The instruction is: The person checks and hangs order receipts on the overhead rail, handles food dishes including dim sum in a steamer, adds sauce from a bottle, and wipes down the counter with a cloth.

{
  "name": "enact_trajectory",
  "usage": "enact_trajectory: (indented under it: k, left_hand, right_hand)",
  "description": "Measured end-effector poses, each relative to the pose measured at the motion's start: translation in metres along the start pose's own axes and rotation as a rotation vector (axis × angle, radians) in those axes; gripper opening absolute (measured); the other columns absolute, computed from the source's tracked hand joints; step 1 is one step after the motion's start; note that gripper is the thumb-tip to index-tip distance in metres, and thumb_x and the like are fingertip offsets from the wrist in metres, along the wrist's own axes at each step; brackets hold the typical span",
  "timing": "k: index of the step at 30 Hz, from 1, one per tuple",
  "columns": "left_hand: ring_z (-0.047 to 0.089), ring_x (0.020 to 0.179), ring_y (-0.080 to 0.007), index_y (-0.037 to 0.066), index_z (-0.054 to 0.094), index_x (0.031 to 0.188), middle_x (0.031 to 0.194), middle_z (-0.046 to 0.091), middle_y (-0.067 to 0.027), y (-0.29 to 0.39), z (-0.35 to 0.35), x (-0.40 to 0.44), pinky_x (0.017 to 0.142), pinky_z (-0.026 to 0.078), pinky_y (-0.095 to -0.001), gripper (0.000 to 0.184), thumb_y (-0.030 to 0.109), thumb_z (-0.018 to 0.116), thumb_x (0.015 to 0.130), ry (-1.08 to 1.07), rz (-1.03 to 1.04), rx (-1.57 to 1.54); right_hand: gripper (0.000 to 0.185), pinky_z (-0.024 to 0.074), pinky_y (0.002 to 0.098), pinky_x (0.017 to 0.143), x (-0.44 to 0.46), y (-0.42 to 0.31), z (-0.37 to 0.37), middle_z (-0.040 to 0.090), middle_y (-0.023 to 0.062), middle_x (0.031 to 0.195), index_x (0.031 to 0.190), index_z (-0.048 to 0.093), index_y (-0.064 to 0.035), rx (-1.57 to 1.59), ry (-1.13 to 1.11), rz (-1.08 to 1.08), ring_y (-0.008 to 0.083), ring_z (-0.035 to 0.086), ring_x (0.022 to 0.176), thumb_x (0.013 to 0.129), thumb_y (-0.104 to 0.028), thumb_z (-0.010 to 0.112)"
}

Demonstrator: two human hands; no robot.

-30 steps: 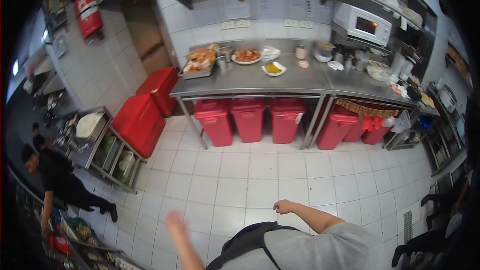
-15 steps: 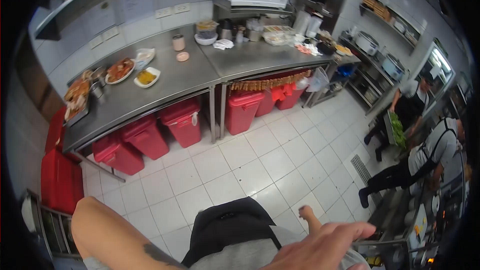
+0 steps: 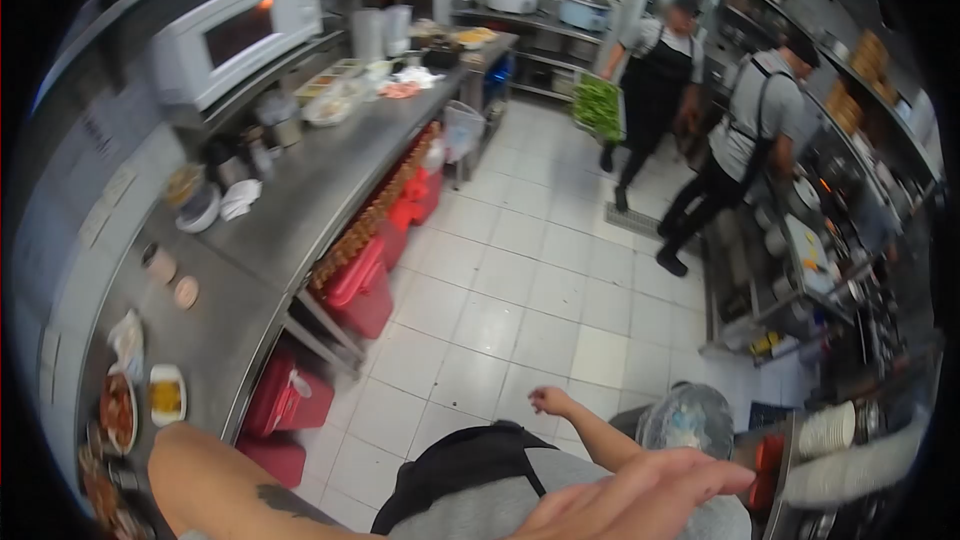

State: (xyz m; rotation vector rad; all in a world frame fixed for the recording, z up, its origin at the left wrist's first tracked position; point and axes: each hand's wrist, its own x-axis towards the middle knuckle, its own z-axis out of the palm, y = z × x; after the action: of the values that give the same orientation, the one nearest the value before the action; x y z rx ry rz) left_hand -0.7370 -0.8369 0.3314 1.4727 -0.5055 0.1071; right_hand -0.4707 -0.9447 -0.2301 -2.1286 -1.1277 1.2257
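My left hand (image 3: 650, 495) is large and close to the camera at the bottom, palm side hidden, its fingers stretched to the right. No object shows in it. Its bent, tattooed forearm (image 3: 230, 485) fills the lower left, beside the steel counter. Lower down and farther from the camera, my right hand (image 3: 548, 400) hangs over the tiled floor in front of the black apron (image 3: 450, 470). Its fingers are loosely bent and partly apart, with nothing visible in them. A bin lined with a clear bag (image 3: 690, 420) stands right of it.
A steel counter (image 3: 250, 260) with dishes of food runs along the left, red bins (image 3: 360, 290) below and a microwave (image 3: 240, 35) above. One person (image 3: 655, 80) holds a tray of greens (image 3: 598, 105); another (image 3: 755, 130) stands at the right-hand cooking line. Plates (image 3: 828, 430) are stacked lower right.
The view has swung right, bringing the two people and the right-hand line into fuller view. My left hand has come up close to the camera. My right hand still hangs low.
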Motion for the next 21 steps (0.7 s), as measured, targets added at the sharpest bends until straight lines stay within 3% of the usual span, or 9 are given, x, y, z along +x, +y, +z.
enact_trajectory:
  k: [4,6,9,10,14,17,18,19,21]
  left_hand:
    - [0.039,0.117,-0.0309,0.0,0.026,0.132,0.13,0.033,-0.0186,-0.011,-0.058,0.029,0.097,0.035,-0.0421,0.052,0.023,0.049,0.091,-0.252,-0.12,-0.211]
    - [0.039,0.119,-0.0312,0.001,0.026,0.133,0.132,0.032,-0.0188,-0.025,-0.089,0.052,0.098,0.034,-0.0423,0.055,0.024,0.05,0.089,-0.324,-0.102,-0.258]
    - [0.037,0.121,-0.0317,0.002,0.026,0.134,0.134,0.031,-0.0191,-0.04,-0.14,0.073,0.1,0.033,-0.0425,0.058,0.026,0.053,0.088,-0.366,-0.045,-0.26]
    - [0.037,0.122,-0.0319,0.002,0.026,0.134,0.135,0.03,-0.0192,-0.043,-0.161,0.081,0.1,0.033,-0.0426,0.06,0.027,0.054,0.087,-0.351,-0.034,-0.263]
    - [0.036,0.125,-0.0325,0.004,0.026,0.135,0.139,0.028,-0.0196,-0.054,-0.269,0.102,0.103,0.031,-0.0429,0.064,0.029,0.057,0.085,0.011,0.089,-0.248]
    - [0.037,0.125,-0.0314,0.004,0.03,0.133,0.139,0.028,-0.0188,-0.08,-0.362,0.095,0.101,0.035,-0.0413,0.065,0.029,0.061,0.082,0.478,0.153,-0.315]
    - [0.038,0.124,-0.032,0.006,0.032,0.133,0.138,0.031,-0.019,-0.1,-0.393,0.084,0.1,0.036,-0.0468,0.06,0.03,0.056,0.084,0.588,0.116,-0.355]
    - [0.039,0.124,-0.0327,0.008,0.033,0.133,0.137,0.034,-0.0192,-0.124,-0.421,0.071,0.098,0.036,-0.0523,0.055,0.03,0.051,0.086,0.712,0.076,-0.394]
    - [0.041,0.123,-0.0296,0.009,0.042,0.127,0.134,0.041,-0.016,-0.169,-0.469,0.042,0.097,0.038,-0.0456,0.044,0.025,0.05,0.087,0.769,0.003,-0.673]
  right_hand:
    - [0.025,0.0517,0.0334,0.066,-0.006,-0.023,-0.027,0.067,0.0139,0.079,0.098,0.064,-0.0018,0.296,0.175,0.153,0.0193,0.068,0.07,0.079,-0.014,0.055]
    - [0.024,0.0492,0.0294,0.051,0.003,0.042,-0.02,0.066,0.0097,0.076,0.1,0.063,-0.0031,0.085,0.208,0.198,0.016,0.066,0.067,0.083,-0.019,0.056]
    - [0.025,0.0511,0.0362,0.056,-0.005,0.084,-0.023,0.067,0.0106,0.085,0.099,0.062,-0.0032,-0.169,-0.136,0.614,0.0207,0.066,0.071,0.083,-0.019,0.052]
    - [0.024,0.0513,0.037,0.056,-0.003,0.102,-0.021,0.067,0.0109,0.085,0.097,0.063,-0.0033,-0.07,-0.095,0.684,0.0211,0.066,0.07,0.082,-0.02,0.052]
    - [0.024,0.0522,0.04,0.058,0.018,0.131,-0.041,0.067,0.012,0.088,0.088,0.065,-0.0038,0.231,-0.077,0.889,0.0228,0.066,0.067,0.079,-0.022,0.052]
    - [0.022,0.0526,0.0426,0.056,0.085,0.109,-0.103,0.067,0.0091,0.092,0.093,0.064,-0.0046,0.354,0.014,0.734,0.0223,0.066,0.069,0.08,-0.019,0.054]
    - [0.02,0.0525,0.0417,0.059,0.117,0.1,-0.129,0.067,0.0124,0.091,0.089,0.066,-0.0039,0.324,0.001,0.741,0.0258,0.066,0.07,0.076,-0.016,0.057]
    - [0.027,0.0535,0.0408,0.059,0.155,0.108,-0.153,0.067,0.0119,0.093,0.102,0.063,-0.0071,-0.049,-0.128,0.575,0.0238,0.067,0.072,0.077,-0.017,0.056]
    - [0.037,0.0545,0.0362,0.055,0.232,0.088,-0.201,0.068,0.0116,0.085,0.111,0.062,-0.0094,-0.391,-0.18,0.5,0.022,0.067,0.069,0.076,-0.016,0.055]
